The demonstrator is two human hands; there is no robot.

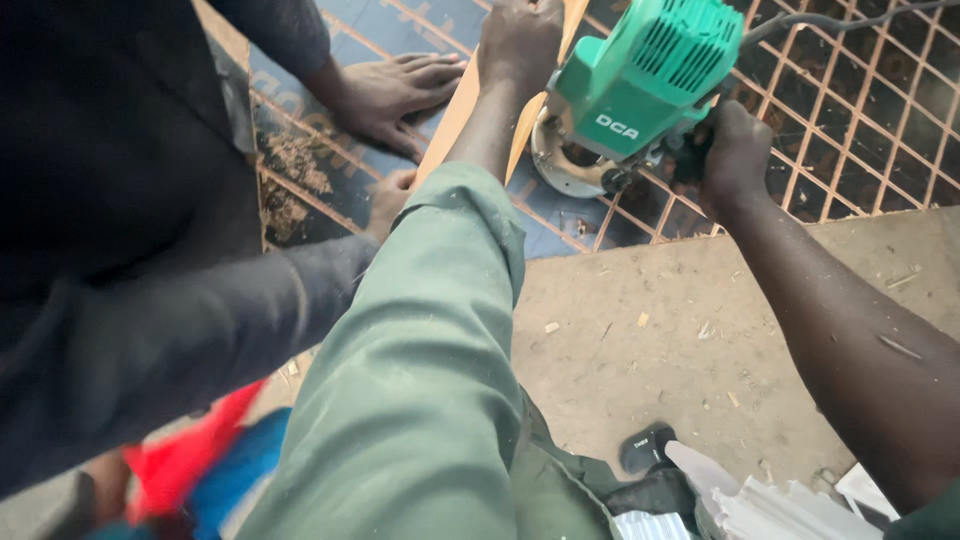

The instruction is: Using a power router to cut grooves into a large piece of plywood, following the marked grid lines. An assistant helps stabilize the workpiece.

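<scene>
While leaning over the blue panel [330, 140], beside a co-worker's spread hand [392, 88] at left, pressed the left hand [520, 42], fingers bent, onto the wooden strip [455, 110] running near to far. Clenched the right hand [735, 150] round the handle of the green router [640, 85], standing between both hands with its base against the strip's right edge.

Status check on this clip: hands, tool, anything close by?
Left hand pressed on wooden strip. Right hand gripping green router, base on dark grooved panel. Co-worker's hand flat on panel beside the strip.
</scene>
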